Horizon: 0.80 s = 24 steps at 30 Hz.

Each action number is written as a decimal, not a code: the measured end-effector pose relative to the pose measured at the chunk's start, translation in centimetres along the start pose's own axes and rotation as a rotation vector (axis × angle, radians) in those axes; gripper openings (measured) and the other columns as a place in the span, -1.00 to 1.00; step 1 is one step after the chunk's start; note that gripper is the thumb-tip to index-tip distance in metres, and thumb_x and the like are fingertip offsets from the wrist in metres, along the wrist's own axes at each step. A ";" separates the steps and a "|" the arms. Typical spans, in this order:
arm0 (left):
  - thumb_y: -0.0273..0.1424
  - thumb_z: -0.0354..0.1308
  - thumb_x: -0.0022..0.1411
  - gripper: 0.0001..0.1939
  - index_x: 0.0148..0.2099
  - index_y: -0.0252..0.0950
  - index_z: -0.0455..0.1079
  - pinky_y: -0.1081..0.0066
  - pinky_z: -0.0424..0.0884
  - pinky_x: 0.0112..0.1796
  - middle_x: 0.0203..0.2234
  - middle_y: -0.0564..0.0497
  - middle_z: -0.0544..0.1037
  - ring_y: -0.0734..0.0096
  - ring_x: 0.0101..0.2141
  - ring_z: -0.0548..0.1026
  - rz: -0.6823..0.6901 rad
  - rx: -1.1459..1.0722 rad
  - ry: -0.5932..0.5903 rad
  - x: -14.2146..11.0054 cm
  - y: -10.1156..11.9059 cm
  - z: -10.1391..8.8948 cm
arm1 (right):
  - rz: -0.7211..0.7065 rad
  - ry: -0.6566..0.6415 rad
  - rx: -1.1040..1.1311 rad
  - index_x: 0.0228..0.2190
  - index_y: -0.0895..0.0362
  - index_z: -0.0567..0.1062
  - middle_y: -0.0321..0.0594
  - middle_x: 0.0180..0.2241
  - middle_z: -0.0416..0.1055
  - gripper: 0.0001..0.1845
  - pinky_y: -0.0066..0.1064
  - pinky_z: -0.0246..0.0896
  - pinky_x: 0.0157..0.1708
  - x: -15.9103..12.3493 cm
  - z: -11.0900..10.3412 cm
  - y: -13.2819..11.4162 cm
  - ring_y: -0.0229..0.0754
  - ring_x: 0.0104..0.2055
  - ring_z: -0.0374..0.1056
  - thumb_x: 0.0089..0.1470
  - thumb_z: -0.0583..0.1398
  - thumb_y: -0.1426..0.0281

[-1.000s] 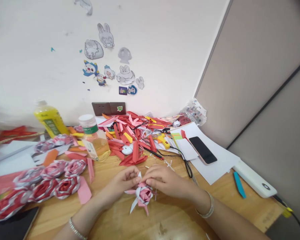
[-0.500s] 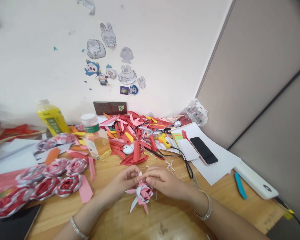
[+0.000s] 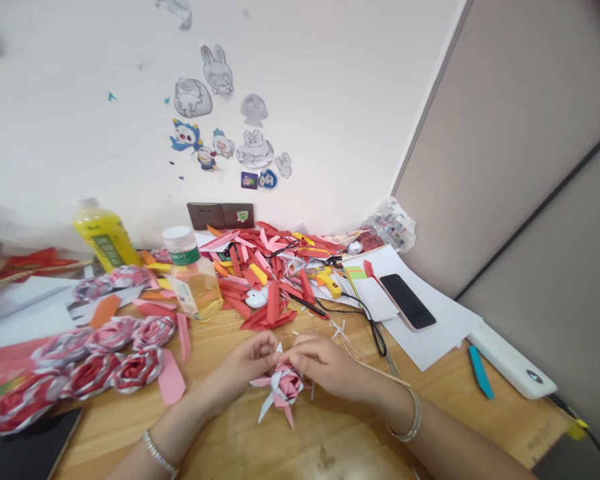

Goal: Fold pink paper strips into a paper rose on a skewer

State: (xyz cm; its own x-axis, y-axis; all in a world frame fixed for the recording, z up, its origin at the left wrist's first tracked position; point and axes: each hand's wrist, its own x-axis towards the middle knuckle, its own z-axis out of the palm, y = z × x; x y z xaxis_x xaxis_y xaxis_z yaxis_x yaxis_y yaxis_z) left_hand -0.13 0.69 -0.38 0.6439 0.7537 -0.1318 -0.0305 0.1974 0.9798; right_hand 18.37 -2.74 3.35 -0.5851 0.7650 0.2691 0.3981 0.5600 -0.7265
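Observation:
Between my two hands is a folded paper flower (image 3: pixel 287 387) in pink and white, its rose-like middle facing up and several pointed strips sticking out around it. My left hand (image 3: pixel 254 357) pinches its upper left edge, the fingers curled. From the other side, my right hand (image 3: pixel 320 363) closes on its upper right edge, thumb and fingertips close together. A white paper tip stands up between the fingertips. The flower's underside is hidden. To the left lie finished-looking paper roses (image 3: pixel 139 370) in red, pink and white, beside a pink paper strip (image 3: pixel 171 378).
Folded red and pink strips (image 3: pixel 273 307) are heaped at the back, with a yellow glue gun (image 3: pixel 327 281) and cable. Two bottles, a yellow one (image 3: pixel 105 237) and a clear jar (image 3: pixel 193 273), stand left. A phone (image 3: pixel 408 302), white power strip (image 3: pixel 510 360) and teal cutter (image 3: pixel 481 372) lie right.
The flower has shifted very slightly to the left, and the right fingers have moved a little on its edge. Both hands keep their grip.

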 end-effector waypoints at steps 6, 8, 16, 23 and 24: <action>-0.13 0.23 -0.02 -0.62 -0.40 -0.32 0.20 0.59 -0.10 -0.63 -0.63 0.20 0.27 0.70 -0.67 0.12 -0.019 -0.016 0.015 -0.1 -0.1 0.1 | -0.069 -0.018 -0.124 -0.55 0.18 0.42 -0.27 -0.53 0.27 -0.45 -0.42 0.07 -0.28 0.0 0.2 0.1 -0.27 -0.39 0.19 0.25 -0.15 0.19; -0.14 0.23 -0.01 -0.63 -0.40 -0.32 0.21 0.60 -0.08 -0.63 -0.63 0.19 0.28 0.69 -0.66 0.14 -0.019 -0.008 0.000 -0.1 -0.2 0.1 | -0.138 -0.049 -0.172 -0.55 0.16 0.42 -0.26 -0.53 0.28 -0.47 -0.40 0.07 -0.26 0.0 0.1 0.1 -0.26 -0.40 0.18 0.25 -0.15 0.21; -0.15 0.21 0.03 -0.67 -0.40 -0.28 0.21 0.54 0.23 -0.47 -0.57 0.18 0.32 0.59 -0.54 0.30 0.168 -0.040 0.175 -0.3 0.7 0.4 | 0.033 0.357 -0.012 -0.30 0.11 0.47 -0.19 -0.28 0.42 -0.72 -0.33 0.09 -0.11 0.1 -1.1 0.6 -0.19 -0.17 0.27 0.20 -0.01 0.31; -0.11 0.24 -0.05 -0.65 -0.38 -0.25 0.27 0.48 0.33 -0.36 -0.52 0.13 0.43 0.47 -0.45 0.40 0.279 -0.034 0.425 -0.2 1.1 0.9 | 0.322 0.370 0.580 -0.30 0.18 0.46 -0.19 -0.33 0.46 -0.64 -0.33 0.24 -0.21 0.7 -1.0 2.6 -0.16 -0.24 0.37 -0.07 0.24 0.16; -0.12 0.25 -0.06 -0.65 -0.38 -0.25 0.27 0.47 0.33 -0.36 -0.51 0.12 0.45 0.46 -0.44 0.41 0.287 -0.041 0.430 -0.2 1.0 0.9 | 0.323 0.345 0.643 -0.32 0.19 0.46 -0.20 -0.36 0.46 -0.62 -0.35 0.25 -0.25 0.8 -0.8 2.6 -0.17 -0.28 0.38 -0.11 0.26 0.16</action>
State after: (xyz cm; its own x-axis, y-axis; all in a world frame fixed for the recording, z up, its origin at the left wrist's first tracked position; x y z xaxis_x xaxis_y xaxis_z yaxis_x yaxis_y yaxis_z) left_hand 0.41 0.16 0.78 0.2327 0.9690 0.0830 -0.1956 -0.0370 0.9800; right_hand 19.54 -0.45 2.22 -0.2167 0.9724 0.0870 -0.0365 0.0810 -0.9961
